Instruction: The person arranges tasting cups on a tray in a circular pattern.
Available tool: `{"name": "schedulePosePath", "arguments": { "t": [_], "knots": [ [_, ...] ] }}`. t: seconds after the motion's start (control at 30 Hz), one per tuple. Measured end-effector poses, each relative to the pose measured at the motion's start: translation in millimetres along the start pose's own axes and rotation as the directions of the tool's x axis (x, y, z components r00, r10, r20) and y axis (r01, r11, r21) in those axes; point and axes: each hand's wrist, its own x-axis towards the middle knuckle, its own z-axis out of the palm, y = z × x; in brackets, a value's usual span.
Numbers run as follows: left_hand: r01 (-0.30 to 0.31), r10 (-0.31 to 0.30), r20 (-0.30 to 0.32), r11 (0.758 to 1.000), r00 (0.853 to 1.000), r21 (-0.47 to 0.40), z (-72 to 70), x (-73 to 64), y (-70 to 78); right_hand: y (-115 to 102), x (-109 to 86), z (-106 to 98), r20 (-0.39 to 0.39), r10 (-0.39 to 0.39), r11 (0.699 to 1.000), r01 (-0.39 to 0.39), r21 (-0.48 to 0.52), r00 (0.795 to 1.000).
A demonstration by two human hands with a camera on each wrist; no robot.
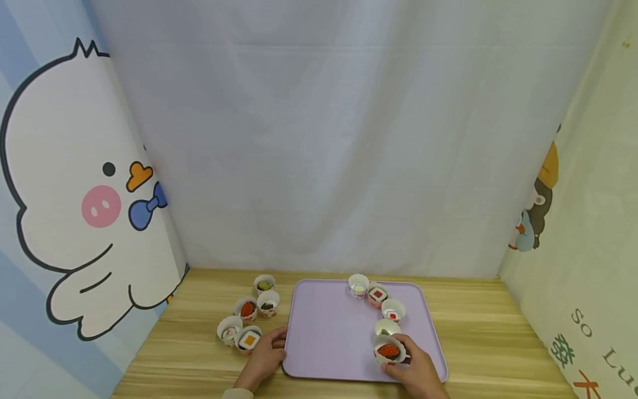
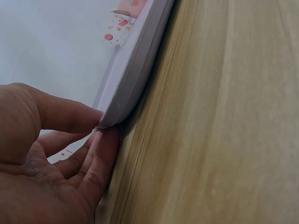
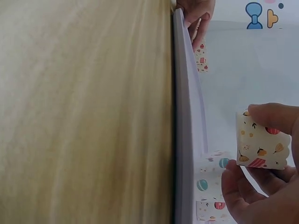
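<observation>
My left hand [image 1: 267, 354] is at the left rim of a lilac tray [image 1: 326, 332]; in the left wrist view its thumb and fingers pinch the tray's edge near a corner. My right hand [image 1: 421, 370] grips a patterned paper cup [image 3: 261, 144] between thumb and fingers, over the tray's front right part. An orange-red roe sushi piece [image 1: 389, 351] sits inside that cup. Just behind it is a white cup with green bits [image 1: 387, 328]. Further back on the tray stand a cup with a red-centred white piece [image 1: 393, 310], a pinkish cup [image 1: 377, 294] and a pale cup [image 1: 358, 285].
Left of the tray, several more cups stand on the wooden table [image 1: 498, 343]. They include one with an orange-topped piece [image 1: 248, 339] beside my left hand, one with red filling [image 1: 246, 310] and one with dark filling [image 1: 268, 303]. A white curtain [image 1: 324, 166] hangs behind the table.
</observation>
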Motion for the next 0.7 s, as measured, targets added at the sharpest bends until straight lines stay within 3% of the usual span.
{"name": "schedulePosePath", "arguments": {
  "t": [0.27, 0.7],
  "knots": [
    [0.001, -0.001, -0.007, 1.000, 1.000, -0.011, 0.2, -0.6, 2.3, 7.3, 0.5, 8.9, 0.061, -0.016, 0.999, 0.013, 0.036, 0.998],
    [0.009, -0.009, 0.003, 1.000, 1.000, 0.001, -0.1, -0.3, 2.8, 15.3, 4.8, 19.7, 0.130, -0.015, 0.999, 0.021, -0.044, 0.991]
  ]
}}
